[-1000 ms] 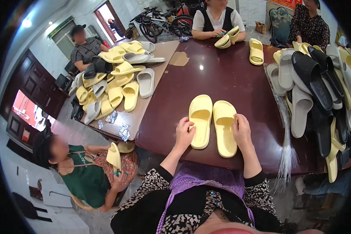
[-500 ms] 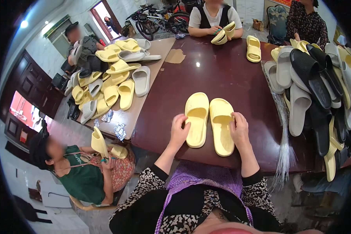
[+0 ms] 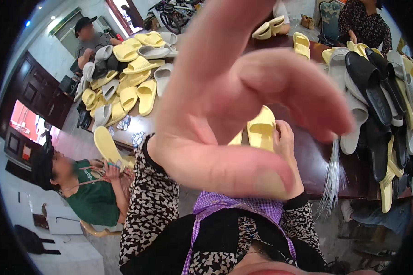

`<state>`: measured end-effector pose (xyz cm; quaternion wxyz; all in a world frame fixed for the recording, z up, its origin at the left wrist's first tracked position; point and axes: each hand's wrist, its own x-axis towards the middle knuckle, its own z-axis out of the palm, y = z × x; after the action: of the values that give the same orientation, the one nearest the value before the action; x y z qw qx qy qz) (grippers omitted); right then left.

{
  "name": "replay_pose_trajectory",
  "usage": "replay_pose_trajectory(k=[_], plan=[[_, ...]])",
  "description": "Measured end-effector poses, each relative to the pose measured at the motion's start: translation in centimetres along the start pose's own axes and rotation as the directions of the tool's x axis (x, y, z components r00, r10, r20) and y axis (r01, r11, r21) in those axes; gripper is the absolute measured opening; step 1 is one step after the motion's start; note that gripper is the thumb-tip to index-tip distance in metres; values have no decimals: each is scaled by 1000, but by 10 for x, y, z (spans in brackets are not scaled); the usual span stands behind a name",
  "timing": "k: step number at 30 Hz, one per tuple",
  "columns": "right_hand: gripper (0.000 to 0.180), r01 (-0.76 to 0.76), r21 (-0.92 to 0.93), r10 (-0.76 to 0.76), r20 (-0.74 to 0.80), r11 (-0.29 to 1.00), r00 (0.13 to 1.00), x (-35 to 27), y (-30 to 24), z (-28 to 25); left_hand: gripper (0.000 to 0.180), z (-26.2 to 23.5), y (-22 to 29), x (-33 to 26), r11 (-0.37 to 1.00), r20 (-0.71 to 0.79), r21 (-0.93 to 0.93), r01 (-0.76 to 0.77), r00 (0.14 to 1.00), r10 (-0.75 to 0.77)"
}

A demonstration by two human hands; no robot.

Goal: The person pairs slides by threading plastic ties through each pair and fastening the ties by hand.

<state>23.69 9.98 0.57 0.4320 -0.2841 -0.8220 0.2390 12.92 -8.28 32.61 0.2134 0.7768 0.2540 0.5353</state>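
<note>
"What's changing?"

"The left hand (image 3: 206, 105) is now looming high above the surface (image 3: 319, 172), thumb and fingers (image 3: 298, 87) curving apart, pinching nothing visible."

"Beyond those fingers?"

"The left yellow slipper (image 3: 236, 139) is lying mostly hidden; the right hand (image 3: 286, 138) is staying beside the right yellow slipper (image 3: 261, 130), whether pinching I can't tell. So only that hand is attending the slippers."

From the wearer's head, the wide fisheye camera looks down and forward across the glossy maroon table (image 3: 317, 173). The left hand (image 3: 202, 98) looms close before the lens, covering much of the tabletop behind it; the right hand (image 3: 284, 136) sits farther off.
</note>
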Motion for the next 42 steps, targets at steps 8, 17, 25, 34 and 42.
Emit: replay_pose_trajectory(k=[8,17,25,34,42], plan=[[23,-9,23,8,33,1000,999,5,-51,-15,85,8,-3,-2,986,-86,129,103,992,-93],[19,99,-32,-101,-97,995,990,-1,-10,6,82,2,3,-30,951,-170,290,107,984,-59],[19,90,167,-74,-103,982,992,19,-16,2,80,38,-14,-8,955,-212,97,279,944,-254],[19,-65,193,107,-214,979,971,-9,6,-17,60,-7,-73,-74,972,-187,-19,234,954,-233],[17,-32,-79,19,-164,996,986,-100,2,-74,19,56,-214,-236,657,-400,419,626,777,-486]])
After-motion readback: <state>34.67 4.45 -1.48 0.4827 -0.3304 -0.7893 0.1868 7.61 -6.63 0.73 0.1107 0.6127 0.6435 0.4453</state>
